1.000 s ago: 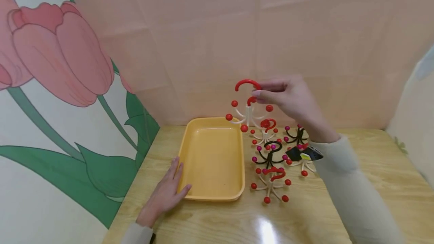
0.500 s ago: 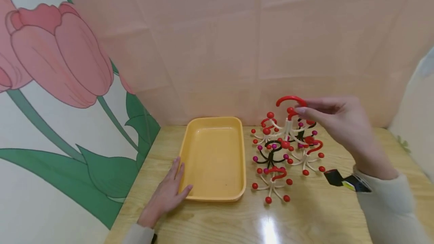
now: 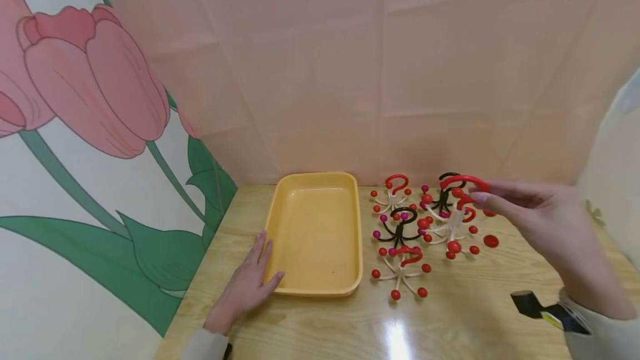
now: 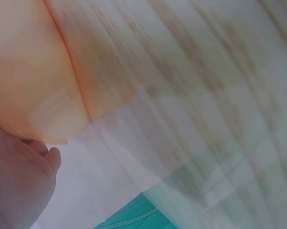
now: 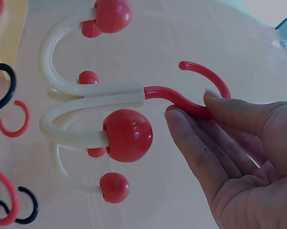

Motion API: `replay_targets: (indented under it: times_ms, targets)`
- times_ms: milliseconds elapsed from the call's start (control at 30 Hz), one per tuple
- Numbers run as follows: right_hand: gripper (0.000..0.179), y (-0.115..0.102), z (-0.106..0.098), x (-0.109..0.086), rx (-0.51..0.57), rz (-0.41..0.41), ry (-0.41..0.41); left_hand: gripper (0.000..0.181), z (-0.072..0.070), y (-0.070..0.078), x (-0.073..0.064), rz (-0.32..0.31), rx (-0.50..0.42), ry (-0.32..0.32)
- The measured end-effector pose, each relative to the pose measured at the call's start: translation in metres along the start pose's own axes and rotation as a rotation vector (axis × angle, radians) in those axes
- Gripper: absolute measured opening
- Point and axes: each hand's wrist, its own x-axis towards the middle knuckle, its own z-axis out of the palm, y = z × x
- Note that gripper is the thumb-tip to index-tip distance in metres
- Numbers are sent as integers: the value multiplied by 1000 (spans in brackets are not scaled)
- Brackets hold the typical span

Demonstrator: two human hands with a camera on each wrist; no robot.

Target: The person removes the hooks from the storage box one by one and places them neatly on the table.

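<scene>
My right hand (image 3: 555,232) pinches the red hook end of a cream hanging hook (image 5: 115,93), thumb against the fingers. Curved arms with red ball tips spread from its stem, which hangs above the table at the right of the group. Behind it in the head view, another cream hook (image 3: 474,249) is partly hidden, and a black hook (image 3: 442,204) is overlapped. My left hand (image 3: 245,288) lies at the left front corner of a yellow tray (image 3: 315,238), fingers extended along the rim. In the left wrist view, its fingertips touch the tray's edge.
Right of the tray stand a cream hook with red tips (image 3: 392,200) at the back, a black hook with pink tips (image 3: 399,233) and another cream hook (image 3: 401,274) in front. A pinkish covered wall (image 3: 310,71) rises behind the wooden table (image 3: 320,326).
My right hand has carried the cream hanging hook right and down, from above the tray's right edge to the right side of the group. My left hand has stayed at the tray.
</scene>
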Motion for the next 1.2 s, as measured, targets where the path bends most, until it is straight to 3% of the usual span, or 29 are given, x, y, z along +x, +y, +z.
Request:
replay_targets:
  times_ms: [267, 500, 667, 900, 1200]
  targets:
    - [41, 24, 6, -17, 28, -7, 52, 86, 0, 1, -3, -9, 10, 15]
    - [47, 43, 13, -30, 65, 83, 47, 86, -1, 2, -4, -9, 2, 6]
    - [45, 54, 17, -32, 75, 88, 65, 86, -1, 1, -1, -3, 10, 18]
    - [51, 76, 21, -38, 14, 162, 10, 86, 0, 0, -2, -13, 2, 6]
    - [53, 107, 35, -42, 21, 185, 19, 85, 2, -1, -1, -20, -7, 6]
